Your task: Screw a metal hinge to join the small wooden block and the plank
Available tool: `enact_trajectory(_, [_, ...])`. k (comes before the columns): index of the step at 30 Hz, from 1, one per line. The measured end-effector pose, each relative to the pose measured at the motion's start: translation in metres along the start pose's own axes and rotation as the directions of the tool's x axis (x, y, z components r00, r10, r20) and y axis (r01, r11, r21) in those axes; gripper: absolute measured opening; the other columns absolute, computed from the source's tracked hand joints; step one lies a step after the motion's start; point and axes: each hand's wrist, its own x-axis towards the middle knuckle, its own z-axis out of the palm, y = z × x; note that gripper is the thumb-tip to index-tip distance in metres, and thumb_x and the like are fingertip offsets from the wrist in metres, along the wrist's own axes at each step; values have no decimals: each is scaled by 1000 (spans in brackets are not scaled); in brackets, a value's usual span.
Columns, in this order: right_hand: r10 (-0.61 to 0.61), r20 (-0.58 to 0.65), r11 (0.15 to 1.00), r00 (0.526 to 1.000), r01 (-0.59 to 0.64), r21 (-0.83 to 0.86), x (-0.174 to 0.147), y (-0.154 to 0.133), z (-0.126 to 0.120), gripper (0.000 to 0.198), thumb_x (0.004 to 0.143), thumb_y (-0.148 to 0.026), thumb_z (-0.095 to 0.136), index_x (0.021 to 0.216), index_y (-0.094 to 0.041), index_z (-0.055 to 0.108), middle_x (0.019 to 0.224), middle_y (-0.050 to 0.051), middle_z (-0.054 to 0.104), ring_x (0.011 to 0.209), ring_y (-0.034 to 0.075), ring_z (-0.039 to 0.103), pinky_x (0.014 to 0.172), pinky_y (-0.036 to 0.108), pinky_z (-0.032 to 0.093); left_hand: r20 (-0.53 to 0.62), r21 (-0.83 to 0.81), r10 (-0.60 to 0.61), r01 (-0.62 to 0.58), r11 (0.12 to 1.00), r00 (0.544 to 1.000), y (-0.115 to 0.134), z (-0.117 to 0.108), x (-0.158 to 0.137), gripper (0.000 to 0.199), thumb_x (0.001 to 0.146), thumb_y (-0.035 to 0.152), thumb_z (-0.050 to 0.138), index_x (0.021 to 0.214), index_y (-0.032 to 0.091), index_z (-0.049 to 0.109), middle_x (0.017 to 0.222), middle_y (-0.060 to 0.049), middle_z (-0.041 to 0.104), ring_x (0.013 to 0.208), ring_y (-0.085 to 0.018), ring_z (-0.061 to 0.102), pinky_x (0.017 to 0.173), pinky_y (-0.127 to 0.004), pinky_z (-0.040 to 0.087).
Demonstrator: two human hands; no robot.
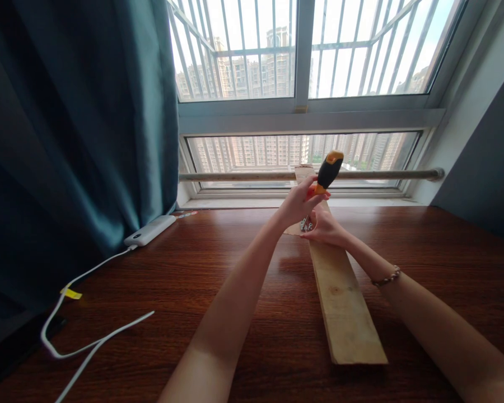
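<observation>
My left hand (299, 200) is closed around the lower part of a screwdriver (330, 170) with a black and orange handle. The handle tilts up and to the right, and the shaft points down toward a few small shiny metal pieces, perhaps screws (306, 225). Just below it, my right hand (328, 228) rests on a long wooden board (348, 302), thumb and fingers curled around the spot by the metal pieces. What these fingers grip is too small to make out. A scrap of cardboard (293, 229) sticks out at the board's left side.
The board lies on a dark red-brown wooden table (235, 246). At the left are a white power strip (151, 230), its white cable (52, 330) with a yellow tag, and a blue curtain (143, 112). Behind the table, a horizontal rail (243, 176) crosses the barred window.
</observation>
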Motion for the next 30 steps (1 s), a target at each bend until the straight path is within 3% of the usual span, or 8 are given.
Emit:
enact_trajectory(4, [-22,-22,999,1000,21,-41,0,1,0,70,47,-32,79,107,-17,45,106,10,52,99,27,52,83,40,46,-121,135,36,-20,991,992,-2,4,-1,15,79,22,52,90,19,43,78,-1,52,69,-11,52,66,-25,43])
enact_trajectory(7, [0,-3,1000,1000,0,-12,0,1,1,69,48,-30,79,106,-18,45,101,8,55,92,25,55,77,38,48,-222,180,48,-8,984,974,-7,6,0,23,73,28,62,84,19,44,74,1,50,66,-12,47,63,-25,40])
enact_trajectory(15, [10,29,1000,1000,-10,5,0,1,0,62,49,-28,78,98,-20,42,95,6,56,85,22,57,72,35,49,-316,130,25,17,991,948,-10,2,3,23,67,33,69,76,16,56,70,1,52,65,-11,48,63,-24,39])
enact_trajectory(20, [19,60,999,998,-22,44,-1,2,1,61,50,-30,78,93,-20,36,97,6,57,80,19,57,72,35,49,-322,108,-23,61,992,947,-10,-9,1,34,59,34,74,85,15,62,77,-1,60,71,-13,54,65,-25,42])
enact_trajectory(26, [25,60,999,998,-28,46,-1,-1,1,59,51,-31,77,91,-21,35,97,6,58,77,18,58,69,34,50,-185,-116,-128,108,987,974,-2,-16,1,30,66,16,68,90,15,50,78,-3,62,76,-15,61,72,-29,46])
enact_trajectory(30, [6,39,1000,999,-7,15,-1,-4,-1,61,50,-31,78,93,-21,35,95,6,59,81,20,58,71,35,49,-150,-143,-167,145,979,974,6,-13,-1,22,72,7,55,89,16,44,76,-1,56,72,-13,58,66,-28,47])
